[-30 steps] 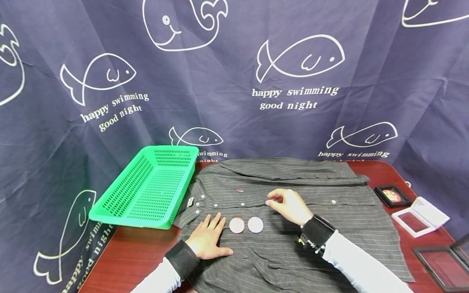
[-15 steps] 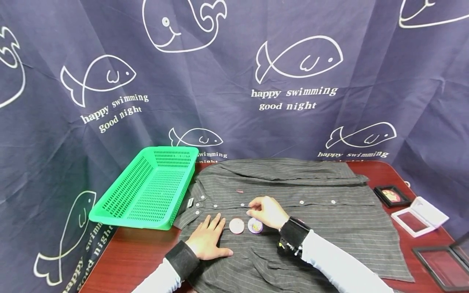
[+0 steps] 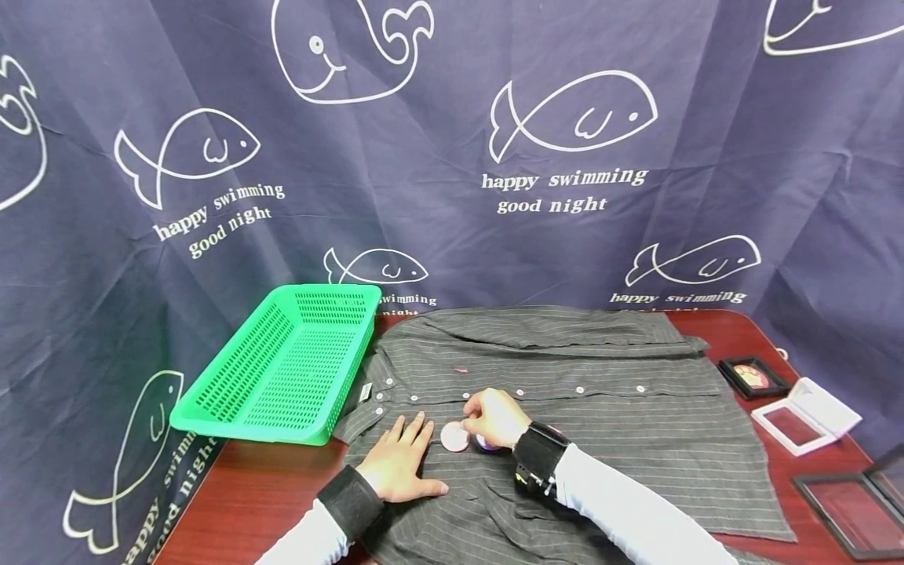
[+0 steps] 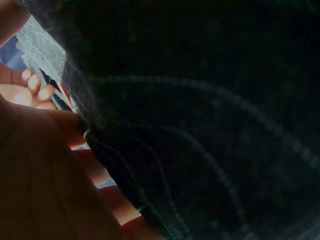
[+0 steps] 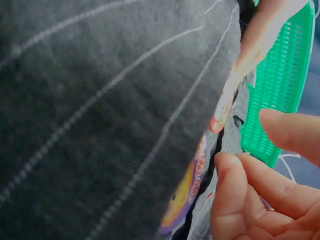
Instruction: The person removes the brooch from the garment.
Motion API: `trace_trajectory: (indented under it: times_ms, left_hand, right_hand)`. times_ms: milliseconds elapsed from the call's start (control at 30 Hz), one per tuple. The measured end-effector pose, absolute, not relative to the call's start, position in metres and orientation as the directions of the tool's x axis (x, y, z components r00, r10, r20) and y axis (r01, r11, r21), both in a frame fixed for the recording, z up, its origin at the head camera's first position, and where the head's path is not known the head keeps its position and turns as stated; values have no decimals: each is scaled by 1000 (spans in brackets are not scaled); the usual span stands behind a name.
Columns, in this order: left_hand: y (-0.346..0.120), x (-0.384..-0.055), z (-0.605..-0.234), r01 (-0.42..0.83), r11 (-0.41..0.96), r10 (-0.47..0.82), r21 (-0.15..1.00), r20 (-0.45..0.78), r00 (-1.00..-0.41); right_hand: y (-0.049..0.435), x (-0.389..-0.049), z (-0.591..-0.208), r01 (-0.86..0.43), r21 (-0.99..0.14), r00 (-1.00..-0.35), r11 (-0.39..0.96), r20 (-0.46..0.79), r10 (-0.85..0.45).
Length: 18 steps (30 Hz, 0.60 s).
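Note:
A dark grey pinstriped shirt (image 3: 636,439) lies spread on the table, its white buttons in a row. My left hand (image 3: 398,464) rests flat on it near the collar, fingers spread. Just right of that hand sits a round pink-rimmed badge (image 3: 454,436). Beside it is a purple-rimmed badge (image 5: 182,202), mostly covered by my right hand (image 3: 497,418) in the head view. In the right wrist view the fingers (image 5: 235,185) are loosely bent, with the thumb apart and nothing seen between them. Whether they touch a badge, I cannot tell.
A green perforated basket (image 3: 275,429) stands at the table's left. On the right lie a black frame with a paw design (image 3: 754,377), an opened white frame (image 3: 794,445) and an opened dark frame (image 3: 840,522). A patterned curtain (image 3: 452,173) hangs behind the table.
My right hand has moved left along the button row, then down over the purple-rimmed badge. The left hand has stayed in place.

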<state>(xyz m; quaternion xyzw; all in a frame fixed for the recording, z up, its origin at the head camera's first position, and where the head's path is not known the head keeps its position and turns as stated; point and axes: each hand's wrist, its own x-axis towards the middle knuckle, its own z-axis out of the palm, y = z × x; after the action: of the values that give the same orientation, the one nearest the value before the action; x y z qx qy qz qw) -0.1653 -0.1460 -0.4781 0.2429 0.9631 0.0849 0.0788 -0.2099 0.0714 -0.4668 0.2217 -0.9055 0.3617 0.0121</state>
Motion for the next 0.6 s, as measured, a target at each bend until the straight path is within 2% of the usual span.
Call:
trace_trajectory:
  times_ms: [600]
  left_hand:
    - [-146, -165, -477, 431, 874, 466, 223, -139, -873]
  right_hand:
    - [59, -218, -476, -401, -566, -898, 720, 89, -430]
